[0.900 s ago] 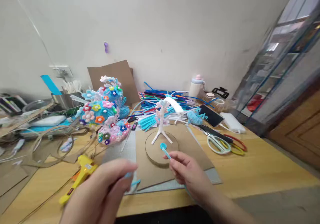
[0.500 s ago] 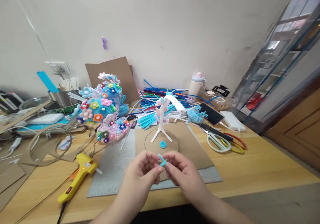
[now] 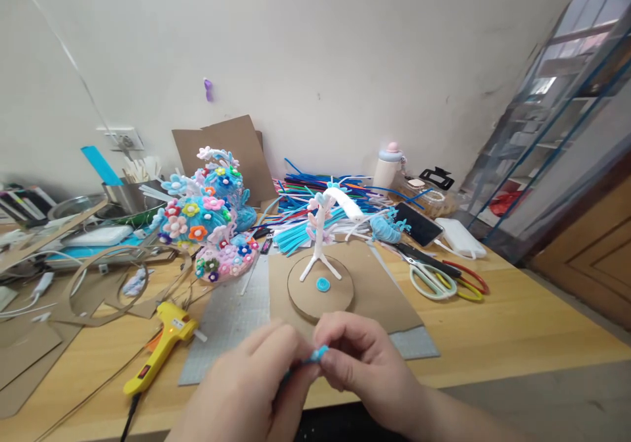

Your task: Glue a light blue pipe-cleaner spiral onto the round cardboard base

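Both hands meet low in the middle of the view, pinching a short blue pipe cleaner (image 3: 317, 354) between them. My left hand (image 3: 256, 383) closes on its left end, my right hand (image 3: 362, 363) on its right end. Just beyond them lies a round cardboard disc (image 3: 340, 297) with a small blue coil (image 3: 323, 285) on it and a white pipe-cleaner tree (image 3: 319, 241) standing upright at its far side. The disc rests on a brown cardboard sheet (image 3: 379, 291) over a grey cutting mat (image 3: 221, 323).
A yellow glue gun (image 3: 158, 350) lies to the left. Colourful pipe-cleaner flower models (image 3: 207, 218) stand behind it. A heap of loose pipe cleaners (image 3: 305, 198), a bottle (image 3: 387, 166), a phone (image 3: 419, 226) and scissors (image 3: 434, 281) sit at the back and right.
The blue coil left my right hand and now lies on the disc. Both hands came together on a short blue pipe cleaner and drew nearer to me.
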Motion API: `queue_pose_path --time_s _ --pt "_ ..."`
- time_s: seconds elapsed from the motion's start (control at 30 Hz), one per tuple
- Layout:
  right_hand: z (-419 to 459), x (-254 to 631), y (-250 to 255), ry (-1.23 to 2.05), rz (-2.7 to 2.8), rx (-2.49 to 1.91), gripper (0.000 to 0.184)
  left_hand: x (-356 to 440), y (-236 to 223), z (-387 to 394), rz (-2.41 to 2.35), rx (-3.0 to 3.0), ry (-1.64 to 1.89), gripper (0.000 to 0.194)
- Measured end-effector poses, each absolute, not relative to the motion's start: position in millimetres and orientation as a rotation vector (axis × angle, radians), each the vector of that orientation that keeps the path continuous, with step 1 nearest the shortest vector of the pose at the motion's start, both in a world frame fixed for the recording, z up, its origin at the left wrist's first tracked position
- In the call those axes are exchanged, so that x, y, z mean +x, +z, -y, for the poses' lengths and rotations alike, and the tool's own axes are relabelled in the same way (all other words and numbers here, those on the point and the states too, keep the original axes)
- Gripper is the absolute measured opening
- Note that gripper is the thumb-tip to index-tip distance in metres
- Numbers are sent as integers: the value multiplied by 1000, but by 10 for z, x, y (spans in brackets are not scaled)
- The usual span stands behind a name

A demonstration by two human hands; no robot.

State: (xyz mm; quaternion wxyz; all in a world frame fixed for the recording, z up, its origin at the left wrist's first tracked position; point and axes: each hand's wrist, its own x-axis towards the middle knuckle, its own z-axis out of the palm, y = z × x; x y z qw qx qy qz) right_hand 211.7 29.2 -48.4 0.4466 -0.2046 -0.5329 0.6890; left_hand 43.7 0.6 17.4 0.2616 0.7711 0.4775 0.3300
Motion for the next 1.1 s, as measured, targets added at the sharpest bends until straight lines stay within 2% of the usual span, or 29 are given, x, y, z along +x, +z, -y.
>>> queue_pose_path --time_s 0.13,0.27,0.4,0.57,0.8,1.1 --pt "-286 2069 -609 1909 1135 -403 27 421 175 16 -1307 2071 816 11" --pt "-327 2080 -728 1910 1040 -565 29 508 -203 -130 -1240 1589 888 16" --pt "-370 2107 -753 1875 1086 -742 40 609 -504 -226 -1185 1210 1010 24" --pt "-397 2108 -821 1675 1234 -898 43 688 -564 -236 -1145 1165 1054 28" --pt "-425 2079 -913 1893 1041 -731 44 690 -627 -253 -1126 1077 1074 30" --pt "-410 2063 -853 1770 1204 -948 50 687 -660 -248 -1152 1035 1095 29"
